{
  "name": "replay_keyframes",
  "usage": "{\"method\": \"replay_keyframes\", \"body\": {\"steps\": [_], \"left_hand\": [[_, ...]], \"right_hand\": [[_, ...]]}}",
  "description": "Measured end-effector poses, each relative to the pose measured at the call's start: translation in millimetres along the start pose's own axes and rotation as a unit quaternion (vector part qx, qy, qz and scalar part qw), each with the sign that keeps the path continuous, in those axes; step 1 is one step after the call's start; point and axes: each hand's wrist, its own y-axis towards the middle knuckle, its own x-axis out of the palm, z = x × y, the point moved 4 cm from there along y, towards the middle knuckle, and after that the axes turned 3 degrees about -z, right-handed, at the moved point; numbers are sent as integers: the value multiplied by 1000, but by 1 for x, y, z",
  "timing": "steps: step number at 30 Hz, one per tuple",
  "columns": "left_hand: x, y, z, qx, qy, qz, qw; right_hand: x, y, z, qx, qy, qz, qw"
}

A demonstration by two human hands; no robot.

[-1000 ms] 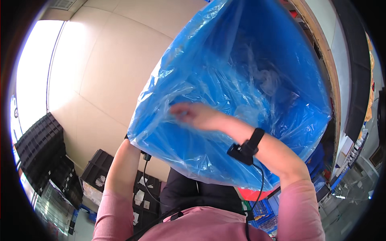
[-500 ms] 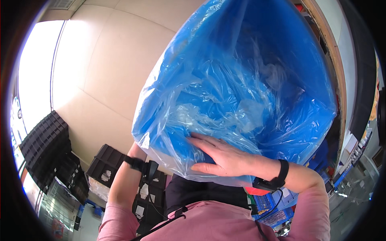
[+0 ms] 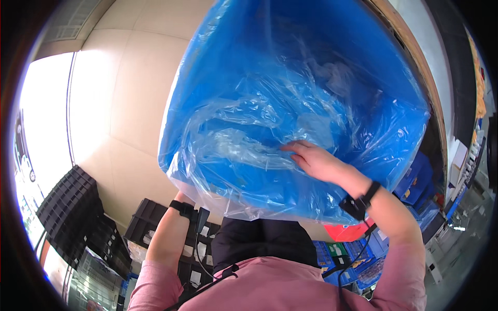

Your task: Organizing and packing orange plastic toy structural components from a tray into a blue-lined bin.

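Note:
A large blue box [image 3: 207,62] fills the upper middle, its open mouth tilted toward me. Inside it lies a loose, crumpled liner of clear plastic [image 3: 236,147], whose edge hangs over the near rim. My right hand [image 3: 316,160] reaches over that rim into the box and touches the liner, fingers stretched out and slightly bent, thumb apart. My left hand [image 3: 182,198] is at the box's near left corner. Only a bit of it near the wrist shows; the box and film hide its fingers, so its grip cannot be made out.
Black crates [image 3: 78,223] are stacked at the lower left, with more black boxes [image 3: 145,220] beside my left forearm. Blue bins [image 3: 415,179] and a red container [image 3: 345,232] stand at the right. A wooden edge [image 3: 415,57] runs along the box's right side.
My right hand has moved away from the near left of the liner, farther into the box and to the right. The box has shifted slightly left in view. My left hand stays at its corner.

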Motion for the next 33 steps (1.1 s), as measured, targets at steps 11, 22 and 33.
{"method": "replay_keyframes", "body": {"steps": [11,22,33], "left_hand": [[89,-170,113,18,589,-42,807],[322,-156,67,163,886,-249,356],[321,-105,31,-189,956,-182,133]], "right_hand": [[-48,-117,-1,130,-36,18,991],[90,-254,-16,137,-109,375,910],[151,-254,67,20,795,464,390]]}}
